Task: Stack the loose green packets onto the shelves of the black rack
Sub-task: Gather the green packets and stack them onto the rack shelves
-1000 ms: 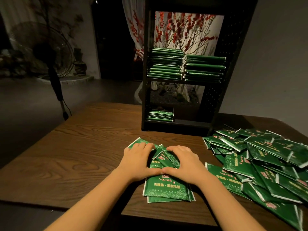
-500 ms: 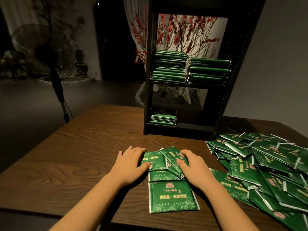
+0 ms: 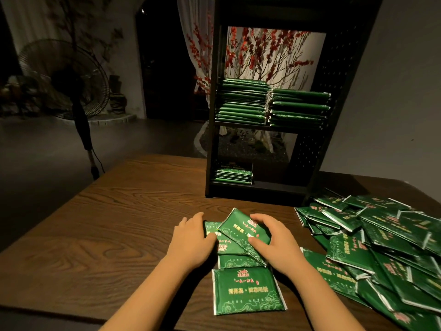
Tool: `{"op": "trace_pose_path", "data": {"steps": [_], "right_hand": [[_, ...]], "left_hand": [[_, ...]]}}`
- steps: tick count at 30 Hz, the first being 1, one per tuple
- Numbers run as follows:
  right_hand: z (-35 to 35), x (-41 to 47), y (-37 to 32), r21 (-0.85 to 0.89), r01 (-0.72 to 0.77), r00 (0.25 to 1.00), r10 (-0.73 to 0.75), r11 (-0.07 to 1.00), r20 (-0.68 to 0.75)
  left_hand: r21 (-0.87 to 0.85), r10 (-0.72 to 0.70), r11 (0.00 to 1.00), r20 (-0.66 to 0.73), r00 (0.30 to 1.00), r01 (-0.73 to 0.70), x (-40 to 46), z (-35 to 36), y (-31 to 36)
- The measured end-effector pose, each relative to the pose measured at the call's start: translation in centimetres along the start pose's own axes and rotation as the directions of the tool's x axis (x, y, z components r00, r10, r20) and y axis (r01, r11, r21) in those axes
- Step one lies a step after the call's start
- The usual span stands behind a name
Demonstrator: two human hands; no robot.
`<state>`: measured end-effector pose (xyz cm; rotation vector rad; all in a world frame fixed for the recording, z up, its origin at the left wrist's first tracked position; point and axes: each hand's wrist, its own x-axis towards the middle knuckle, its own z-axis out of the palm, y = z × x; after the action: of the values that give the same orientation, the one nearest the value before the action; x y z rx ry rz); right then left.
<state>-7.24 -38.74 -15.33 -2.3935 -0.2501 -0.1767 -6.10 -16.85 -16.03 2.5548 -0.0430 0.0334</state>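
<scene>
- While the big heap of loose packets sprawls over the right side of the bench, a small bunch has been drawn apart in front of the person, likely so it can be squared up before it goes on a shelf.
- The left hand lies against the left edge of this bunch, fingers fairly straight, seemingly as a stop to push against.
- The right hand curls over the top packet, thumb on its face and fingers over its far edge, holding it tilted across the ones beneath.
- One packet lies flat nearest the person, partly under the bunch and not yet lined up with it.
- The black rack stands at the back of the bench, open toward the person for easy reach.
- Its middle shelf carries two neat stacks side by side; the bottom shelf holds one short stack at the left, with room beside it.
- I judge the gathering step only partly done.
</scene>
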Motion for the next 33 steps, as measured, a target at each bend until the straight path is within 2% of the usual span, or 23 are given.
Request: {"op": "trace_pose_path", "data": {"steps": [3, 5, 7, 9, 14, 18, 21, 23, 31, 33], "right_hand": [[0.1, 0.3, -0.9, -0.065, 0.079, 0.997, -0.078, 0.995, 0.03], [0.3, 0.5, -1.4, -0.071, 0.128, 0.991, -0.126, 0.989, 0.041], [0.3, 0.7, -1.9, -0.037, 0.144, 0.989, -0.143, 0.989, 0.036], [0.2, 0.8, -2.3, 0.009, 0.13, 0.991, -0.131, 0.991, 0.022], [-0.5, 1.1, -1.9, 0.173, 0.03, 0.995, -0.014, 0.985, -0.098], [-1.1, 1.3, -1.6, 0.349, 0.05, 0.97, 0.038, 0.936, -0.241], [-1.4, 1.5, -1.7, 0.547, 0.077, 0.973, 0.056, 0.833, -0.223], [-1.5, 1.7, -2.1, 0.629, 0.098, 0.979, 0.038, 0.771, -0.199], [-2.3, 2.9, -4.4, 0.849, 0.103, 0.985, 0.064, 0.518, -0.159], [-2.7, 3.0, -4.3, 0.866, 0.097, 0.989, 0.052, 0.491, -0.141]], "left_hand": [[-0.143, 0.063, 0.987, -0.057, 0.996, -0.07, -0.5, 0.8, 0.5], [-0.331, 0.016, 0.942, -0.128, 0.992, -0.058, -0.4, 0.9, 0.8], [-0.605, -0.126, 0.796, -0.141, 0.982, 0.015, -0.4, 0.8, 1.2], [-0.756, -0.215, 0.654, -0.146, 0.966, 0.031, -0.3, 0.7, 1.1], [-0.731, -0.188, 0.682, -0.218, 0.958, -0.033, -0.2, -0.2, 0.2], [-0.752, -0.278, 0.658, -0.286, 0.917, -0.035, 0.4, -0.9, -0.8], [-0.763, -0.357, 0.645, -0.342, 0.869, -0.036, 1.2, -1.8, -1.4], [-0.754, -0.345, 0.653, -0.384, 0.857, -0.075, 1.7, -2.5, -1.4], [-0.733, -0.294, 0.659, -0.458, 0.839, -0.169, 3.2, -4.2, 0.2], [-0.72, -0.288, 0.671, -0.474, 0.832, -0.177, 3.4, -4.5, 0.2]]}}
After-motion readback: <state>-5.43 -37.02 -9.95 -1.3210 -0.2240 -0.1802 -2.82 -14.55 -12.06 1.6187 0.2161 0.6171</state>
